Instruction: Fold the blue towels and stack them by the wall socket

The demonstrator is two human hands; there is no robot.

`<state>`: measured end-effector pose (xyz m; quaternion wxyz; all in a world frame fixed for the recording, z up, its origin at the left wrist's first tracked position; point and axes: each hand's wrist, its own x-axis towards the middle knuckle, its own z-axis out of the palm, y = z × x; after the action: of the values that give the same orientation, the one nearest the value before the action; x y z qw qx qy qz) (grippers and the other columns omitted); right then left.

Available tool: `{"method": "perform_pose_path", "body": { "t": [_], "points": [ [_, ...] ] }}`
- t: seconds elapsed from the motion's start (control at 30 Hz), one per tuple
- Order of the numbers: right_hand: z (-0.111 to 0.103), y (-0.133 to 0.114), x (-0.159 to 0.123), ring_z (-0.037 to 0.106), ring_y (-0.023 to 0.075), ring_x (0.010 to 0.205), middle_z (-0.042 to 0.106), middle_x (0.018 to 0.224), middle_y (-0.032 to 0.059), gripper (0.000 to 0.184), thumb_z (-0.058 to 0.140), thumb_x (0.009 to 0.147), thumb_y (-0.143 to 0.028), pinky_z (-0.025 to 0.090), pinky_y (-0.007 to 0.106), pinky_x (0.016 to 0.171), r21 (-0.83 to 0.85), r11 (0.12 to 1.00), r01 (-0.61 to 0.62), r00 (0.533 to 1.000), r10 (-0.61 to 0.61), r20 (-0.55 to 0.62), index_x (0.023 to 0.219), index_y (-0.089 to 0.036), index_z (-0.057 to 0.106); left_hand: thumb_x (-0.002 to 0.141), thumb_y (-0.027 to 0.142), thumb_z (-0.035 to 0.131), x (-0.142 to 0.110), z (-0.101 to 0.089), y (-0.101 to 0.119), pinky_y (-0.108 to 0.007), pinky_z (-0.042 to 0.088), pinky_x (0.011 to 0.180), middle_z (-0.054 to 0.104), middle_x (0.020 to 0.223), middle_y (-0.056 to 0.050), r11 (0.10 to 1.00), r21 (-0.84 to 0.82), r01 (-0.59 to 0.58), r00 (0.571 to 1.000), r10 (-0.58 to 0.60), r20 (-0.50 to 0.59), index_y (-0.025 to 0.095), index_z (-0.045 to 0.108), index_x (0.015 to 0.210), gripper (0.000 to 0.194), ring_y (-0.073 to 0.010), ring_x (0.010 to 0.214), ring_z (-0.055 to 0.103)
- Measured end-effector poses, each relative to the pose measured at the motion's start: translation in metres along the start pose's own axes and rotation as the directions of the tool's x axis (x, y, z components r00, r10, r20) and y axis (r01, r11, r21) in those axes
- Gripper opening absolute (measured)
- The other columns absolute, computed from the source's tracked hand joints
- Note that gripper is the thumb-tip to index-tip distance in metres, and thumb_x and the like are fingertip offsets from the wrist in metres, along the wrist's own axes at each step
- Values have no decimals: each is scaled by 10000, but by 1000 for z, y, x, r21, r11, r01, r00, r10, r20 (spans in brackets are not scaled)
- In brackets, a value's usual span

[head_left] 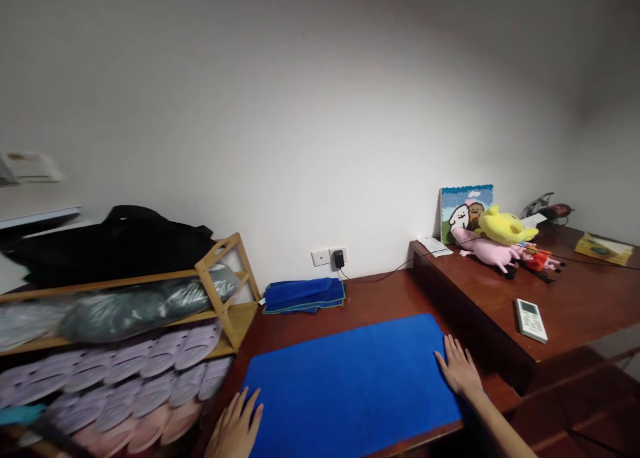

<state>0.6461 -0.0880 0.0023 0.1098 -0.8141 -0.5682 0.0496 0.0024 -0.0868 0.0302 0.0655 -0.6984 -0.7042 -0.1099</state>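
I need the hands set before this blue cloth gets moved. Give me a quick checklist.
1. Right hand flat on the blue cloth at its right edge: ok.
2. Left hand touching the cloth's left edge: cannot tell.
3. Visible cloth lying flat, without folds: ok.
4. Room beside the left hand: not ok, lilac slippers on the wooden shoe rack sit close.
5. Folded blue towel apart from the cloth: ok.

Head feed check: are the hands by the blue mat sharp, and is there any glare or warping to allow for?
In the head view, the right hand looks reasonably sharp, while the left hand is slightly soft and cut by the bottom edge. The wide lens bends the bamboo shoe rack, the wooden desk shows soft sheen, and corners darken.
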Motion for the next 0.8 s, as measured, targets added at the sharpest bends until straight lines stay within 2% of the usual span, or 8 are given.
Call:
{"method": "perform_pose_path", "body": {
  "t": [0.13,0.23,0.37,0.43,0.47,0.53,0.6,0.8],
  "points": [
    [-9,-28,-16,199,305,1587,359,1679,115,840,218,921,-578,139,491,1306,-31,999,13,1000,-14,-22,1611,-133,398,964,442,338,-44,0,-14,-526,313,1270,409,1671,-71,1000,15,-15,995,13,102,215,480,1564,658,-286,1552,361],
    [-4,-89,-57,201,312,1585,368,1671,81,751,266,974,-555,125,484,1317,71,980,188,981,-185,-52,1607,-181,419,978,449,329,-53,-5,-13,-512,289,1281,367,1689,-51,1000,11,-10,992,9,124,238,436,1589,655,-265,1567,323],
    [13,-182,-130,209,259,1589,243,1708,11,710,218,1048,-585,193,486,1315,217,806,551,826,-563,-4,1657,-224,272,980,481,355,-51,-14,-5,-522,299,1272,384,1682,-40,1000,-19,13,995,-11,98,276,425,1592,650,-264,1566,329],
    [16,-207,-154,193,239,1594,207,1713,18,724,205,1058,-606,191,468,1316,240,748,619,766,-642,26,1659,-205,242,985,493,356,-51,-17,-2,-532,303,1266,385,1682,-53,1000,-26,9,996,-7,94,269,419,1595,653,-273,1564,334],
    [16,-210,-159,190,238,1595,205,1712,30,737,201,1058,-618,183,466,1317,238,745,623,759,-649,43,1657,-190,242,988,499,355,-52,-18,-1,-535,303,1264,381,1683,-61,1000,-26,7,996,-4,94,264,414,1598,656,-277,1565,332],
    [12,-199,-159,193,246,1593,218,1706,54,760,191,1056,-634,177,471,1316,211,776,594,783,-618,73,1649,-165,264,993,507,353,-52,-18,0,-537,296,1264,367,1689,-72,1000,-22,5,995,-3,97,254,403,1604,663,-284,1567,329],
    [6,-166,-146,210,255,1589,239,1700,69,772,197,1051,-642,188,480,1309,169,826,538,827,-556,88,1640,-152,294,998,509,347,-52,-16,-2,-534,276,1271,349,1698,-74,1000,-15,8,995,-6,99,254,385,1610,664,-280,1568,325],
    [-7,-2,-88,223,289,1583,272,1694,116,772,240,1012,-565,192,506,1293,-62,973,224,974,-220,60,1618,-102,360,1004,532,324,-46,-10,-5,-519,224,1287,307,1714,-72,1000,13,26,990,-28,140,266,353,1621,672,-270,1580,293]
  ]
}}
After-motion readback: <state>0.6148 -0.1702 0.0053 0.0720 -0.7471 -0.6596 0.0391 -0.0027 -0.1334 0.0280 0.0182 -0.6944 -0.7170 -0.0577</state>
